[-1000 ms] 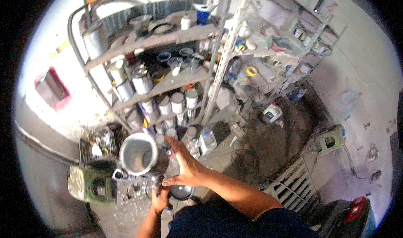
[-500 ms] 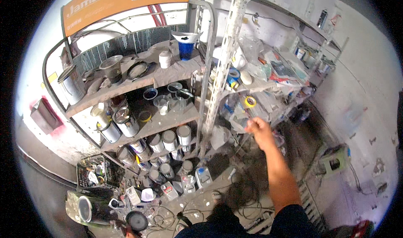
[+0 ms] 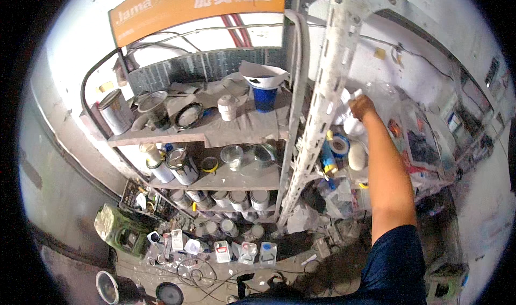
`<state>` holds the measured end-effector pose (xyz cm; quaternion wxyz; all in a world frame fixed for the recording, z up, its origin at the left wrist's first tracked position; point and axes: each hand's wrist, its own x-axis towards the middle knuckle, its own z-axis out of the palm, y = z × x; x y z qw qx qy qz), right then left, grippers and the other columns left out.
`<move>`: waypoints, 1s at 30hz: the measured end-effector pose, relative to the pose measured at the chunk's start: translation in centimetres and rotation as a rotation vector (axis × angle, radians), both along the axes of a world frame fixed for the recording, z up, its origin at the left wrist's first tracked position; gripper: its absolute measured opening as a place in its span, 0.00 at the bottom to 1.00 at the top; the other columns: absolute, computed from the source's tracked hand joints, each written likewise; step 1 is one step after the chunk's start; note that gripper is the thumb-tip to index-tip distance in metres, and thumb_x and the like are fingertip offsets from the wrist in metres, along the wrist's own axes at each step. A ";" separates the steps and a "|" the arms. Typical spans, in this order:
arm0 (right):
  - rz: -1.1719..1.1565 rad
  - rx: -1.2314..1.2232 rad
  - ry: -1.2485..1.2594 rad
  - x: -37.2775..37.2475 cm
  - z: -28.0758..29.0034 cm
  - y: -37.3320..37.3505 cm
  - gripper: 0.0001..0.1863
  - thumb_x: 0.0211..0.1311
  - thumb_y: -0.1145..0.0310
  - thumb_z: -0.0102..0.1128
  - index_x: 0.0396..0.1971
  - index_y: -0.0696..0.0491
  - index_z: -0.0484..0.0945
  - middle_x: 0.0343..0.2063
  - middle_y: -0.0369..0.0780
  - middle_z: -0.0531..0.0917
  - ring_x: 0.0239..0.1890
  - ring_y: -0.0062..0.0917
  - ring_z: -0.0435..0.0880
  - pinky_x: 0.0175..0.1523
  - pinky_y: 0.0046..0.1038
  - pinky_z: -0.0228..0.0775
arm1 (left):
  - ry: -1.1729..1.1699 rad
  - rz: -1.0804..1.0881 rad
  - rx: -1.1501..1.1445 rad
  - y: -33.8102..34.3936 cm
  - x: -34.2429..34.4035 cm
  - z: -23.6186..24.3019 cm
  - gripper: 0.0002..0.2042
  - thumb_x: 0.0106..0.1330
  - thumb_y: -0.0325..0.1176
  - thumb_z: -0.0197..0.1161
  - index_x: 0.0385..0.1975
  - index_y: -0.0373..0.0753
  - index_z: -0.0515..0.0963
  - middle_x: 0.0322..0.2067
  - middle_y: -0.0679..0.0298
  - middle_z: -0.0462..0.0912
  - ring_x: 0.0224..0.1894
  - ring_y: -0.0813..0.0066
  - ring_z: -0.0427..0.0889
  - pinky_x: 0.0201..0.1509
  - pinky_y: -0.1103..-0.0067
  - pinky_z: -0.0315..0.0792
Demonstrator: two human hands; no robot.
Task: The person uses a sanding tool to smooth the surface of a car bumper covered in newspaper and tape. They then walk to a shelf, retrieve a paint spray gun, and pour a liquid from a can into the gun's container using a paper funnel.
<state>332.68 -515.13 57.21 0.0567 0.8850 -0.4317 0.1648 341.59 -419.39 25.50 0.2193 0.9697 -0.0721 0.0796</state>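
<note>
My right hand [image 3: 362, 107] is stretched out to the upper shelf of the right-hand rack. Its fingers are closed at the top of a white bottle [image 3: 353, 126], whose upper part they mostly cover. Close by lie a roll of blue tape [image 3: 339, 145] and a pale oval object [image 3: 357, 156]. Only a sliver of my left hand [image 3: 155, 301] shows at the lower edge, closed on something I cannot make out. Beside it are a dark container with a pale rim [image 3: 109, 288] and a round black disc [image 3: 170, 293].
A perforated white metal post [image 3: 325, 84] stands left of my right forearm. The left rack's top shelf [image 3: 177, 138] bears a blue cup [image 3: 264, 98] and a white jar [image 3: 227, 109]. Several paint tins [image 3: 259, 198], a green stool [image 3: 129, 234] and a loose hose [image 3: 196, 275] are lower down.
My right hand has risen from beside the lower shelf to the white bottle and closed there. The view has shifted, and the dark container and black disc sit lower, away from the stool.
</note>
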 end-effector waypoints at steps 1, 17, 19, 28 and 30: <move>-0.009 -0.013 0.097 0.2 0.2 -2.5 0.22 0.55 0.58 0.50 0.36 0.64 0.80 0.41 0.58 0.80 0.49 0.47 0.79 0.56 0.38 0.69 | -0.004 0.005 0.002 -0.4 -0.7 -0.3 0.13 0.65 0.33 0.48 0.42 0.34 0.75 0.31 0.55 0.78 0.30 0.58 0.74 0.34 0.67 0.69; 0.125 0.451 -0.334 1.1 -0.4 -4.8 0.08 0.54 0.66 0.59 0.22 0.56 0.79 0.20 0.39 0.79 0.21 0.26 0.74 0.27 0.32 0.64 | 0.066 0.057 0.003 -1.6 -5.3 1.7 0.13 0.61 0.32 0.50 0.42 0.36 0.75 0.35 0.47 0.77 0.37 0.48 0.74 0.40 0.60 0.69; 0.145 0.385 -0.534 1.0 -0.2 -4.0 0.10 0.54 0.65 0.61 0.24 0.57 0.79 0.19 0.37 0.77 0.21 0.25 0.73 0.29 0.30 0.64 | -0.092 0.053 0.163 -0.9 -5.4 1.2 0.12 0.60 0.33 0.52 0.40 0.35 0.76 0.33 0.47 0.78 0.36 0.48 0.75 0.40 0.60 0.69; 0.215 0.400 -1.303 -3.9 7.8 1.4 0.11 0.59 0.62 0.60 0.33 0.56 0.79 0.22 0.37 0.78 0.22 0.20 0.72 0.29 0.26 0.63 | 0.010 0.052 0.265 0.1 -6.0 -1.5 0.06 0.53 0.29 0.57 0.25 0.33 0.78 0.26 0.49 0.78 0.29 0.49 0.76 0.32 0.61 0.70; 0.193 -0.004 -1.086 -6.9 10.1 3.7 0.12 0.60 0.64 0.60 0.35 0.58 0.78 0.25 0.36 0.79 0.27 0.21 0.73 0.35 0.26 0.65 | -0.039 0.035 0.332 -0.9 -6.2 -1.0 0.06 0.53 0.29 0.57 0.25 0.34 0.78 0.25 0.49 0.78 0.28 0.49 0.76 0.32 0.60 0.70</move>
